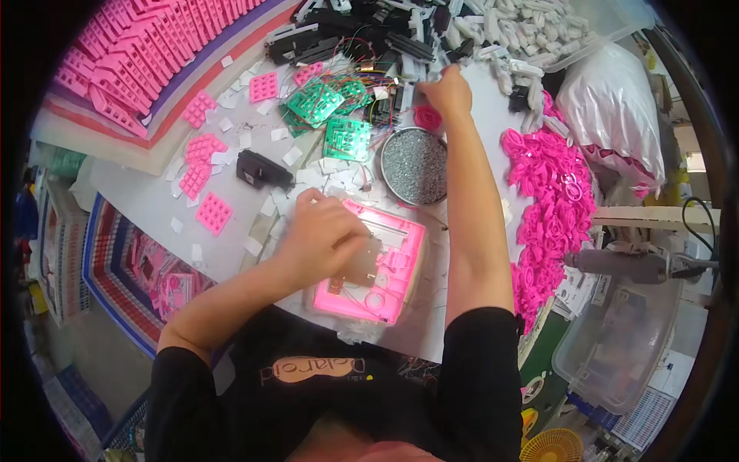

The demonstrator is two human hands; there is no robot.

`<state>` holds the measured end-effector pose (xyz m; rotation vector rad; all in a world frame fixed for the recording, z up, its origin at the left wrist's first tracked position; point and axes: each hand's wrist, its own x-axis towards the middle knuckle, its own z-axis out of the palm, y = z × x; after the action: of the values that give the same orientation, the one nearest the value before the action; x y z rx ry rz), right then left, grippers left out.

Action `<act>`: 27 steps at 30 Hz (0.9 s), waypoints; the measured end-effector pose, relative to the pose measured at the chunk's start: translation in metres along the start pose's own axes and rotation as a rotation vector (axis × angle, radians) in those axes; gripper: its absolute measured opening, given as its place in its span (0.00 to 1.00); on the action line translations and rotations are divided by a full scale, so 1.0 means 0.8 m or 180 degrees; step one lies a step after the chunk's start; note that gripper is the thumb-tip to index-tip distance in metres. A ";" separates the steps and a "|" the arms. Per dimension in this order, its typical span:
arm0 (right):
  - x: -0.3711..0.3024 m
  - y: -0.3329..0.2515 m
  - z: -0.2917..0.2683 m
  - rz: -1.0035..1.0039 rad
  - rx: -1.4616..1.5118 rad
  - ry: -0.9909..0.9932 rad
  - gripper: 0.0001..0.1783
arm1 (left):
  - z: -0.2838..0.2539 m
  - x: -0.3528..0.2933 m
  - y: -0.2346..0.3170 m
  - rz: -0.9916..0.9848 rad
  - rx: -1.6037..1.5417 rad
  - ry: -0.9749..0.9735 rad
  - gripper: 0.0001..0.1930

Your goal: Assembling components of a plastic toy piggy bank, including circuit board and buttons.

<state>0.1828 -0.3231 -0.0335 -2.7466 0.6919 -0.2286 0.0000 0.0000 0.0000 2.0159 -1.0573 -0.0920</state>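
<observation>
A shallow pink casing (414,262), open side up, lay tilted on the work table (135,196), directly before the person. It was rectangular, of glossy moulded plastic, with a ring-shaped recess near its lower end. On it lay a flat, grey-brown plate (360,269).

The left hand (323,235) covered the casing's upper left corner. Its fingers were bent down close together at the plate's upper edge; from where I stood, I could not tell whether they pinched it.

Just beyond stood 1 round metal pan (383,173), filled with small grey metal pieces (416,163); the right forearm crowded its right side. Behind the pan was 1 deep-pink coil (427,117).

The right hand (450,92) reached past it to the edge of a jumble of black parts (304,46). Its fingertips were partly lost among them, so its grip could not be told.

Left of the pan lay green circuit boards (348,138) tangled with thin wires, scattered white paper squares (292,156), knobbly pink keypads (214,213) and 1 black block (263,169).

Farther out were stacked pink shells (131,69), heaped white parts (508,27), a loose pink pile (550,192) and a crinkled plastic bag (612,108).
</observation>
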 end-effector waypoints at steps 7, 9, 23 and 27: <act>-0.035 0.031 -0.023 -0.0620 0.0426 0.1336 0.13 | 0.001 -0.006 -0.008 -0.0133 -0.0378 0.0116 0.05; -0.094 0.034 -0.062 -0.1057 0.0457 0.1686 0.08 | 0.002 -0.006 -0.012 0.0025 -0.0289 0.0117 0.05; -0.361 -0.051 -0.172 -0.2585 0.0502 -0.1112 0.18 | 0.000 -0.018 -0.034 0.0354 -0.0319 0.0245 0.07; -0.357 -0.041 -0.134 -0.2269 0.0822 -0.1058 0.27 | 0.004 -0.018 -0.035 0.0365 -0.0374 0.0359 0.07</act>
<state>-0.0754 -0.1836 0.0551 -2.5695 -0.3901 -0.0011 0.0076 0.0162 -0.0260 1.8298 -1.0683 0.0194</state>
